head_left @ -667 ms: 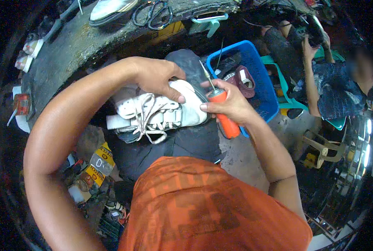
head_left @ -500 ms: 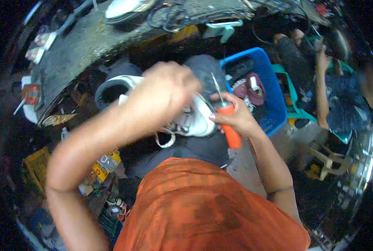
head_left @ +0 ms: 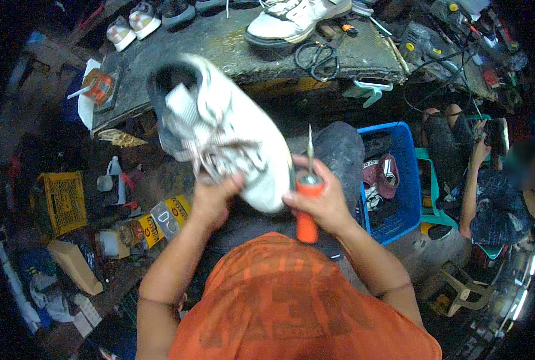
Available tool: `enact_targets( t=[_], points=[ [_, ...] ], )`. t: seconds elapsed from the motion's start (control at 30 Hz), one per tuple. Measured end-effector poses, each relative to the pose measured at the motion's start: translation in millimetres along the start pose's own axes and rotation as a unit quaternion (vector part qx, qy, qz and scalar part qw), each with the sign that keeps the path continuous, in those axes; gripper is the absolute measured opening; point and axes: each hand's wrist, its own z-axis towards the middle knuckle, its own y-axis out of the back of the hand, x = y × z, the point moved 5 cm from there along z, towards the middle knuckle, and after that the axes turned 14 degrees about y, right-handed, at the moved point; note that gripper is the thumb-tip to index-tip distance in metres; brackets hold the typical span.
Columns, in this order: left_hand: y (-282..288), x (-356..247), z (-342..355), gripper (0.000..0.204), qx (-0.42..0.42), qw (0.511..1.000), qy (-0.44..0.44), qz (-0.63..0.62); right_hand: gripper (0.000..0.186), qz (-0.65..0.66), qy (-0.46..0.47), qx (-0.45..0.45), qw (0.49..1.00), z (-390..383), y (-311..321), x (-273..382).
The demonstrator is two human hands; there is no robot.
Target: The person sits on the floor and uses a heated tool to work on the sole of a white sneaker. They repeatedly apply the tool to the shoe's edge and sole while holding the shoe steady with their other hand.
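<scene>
A white lace-up sneaker (head_left: 249, 120) with a dark inside is lifted in front of me, tilted, its toe pointing down toward my right hand. My left hand (head_left: 210, 204) grips it by the side near the laces; some of its fingers are hidden beneath the shoe. In my right hand (head_left: 327, 204) is an awl (head_left: 306, 225) with an orange handle and a thin metal spike that points up and away. The right fingertips also touch the sneaker's toe.
Ahead stands a worn workbench (head_left: 219, 45) with another white sneaker (head_left: 291, 21) and black-handled scissors (head_left: 317, 62). A blue basket (head_left: 408, 180) holding maroon shoes (head_left: 387, 177) is to the right. Beyond it a person (head_left: 489, 198) sits working. A yellow crate (head_left: 63, 201) stands left.
My left hand has come back toward me from over the shoe and now holds its side. The sneaker has been raised and turned more into view; the awl stays in my right hand.
</scene>
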Motion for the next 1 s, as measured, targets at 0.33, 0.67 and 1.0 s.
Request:
enact_targets(
  t=[0.33,0.67,1.0],
  points=[
    [23.9,-50.3,55.9,0.074,-0.102,0.967,-0.143,0.184,0.064,-0.003,0.082,-0.081,0.993,72.0,-89.4,-48.4],
    [36.2,-34.9,68.1,0.053,-0.035,0.997,-0.064,0.033,0.056,0.109,0.035,-0.053,0.992,63.6,-89.5,-44.0],
    [53.6,-60.8,63.8,0.081,-0.213,0.899,-0.222,0.312,0.05,-0.156,-0.021,0.097,0.983,73.2,-35.6,-30.8]
  ],
)
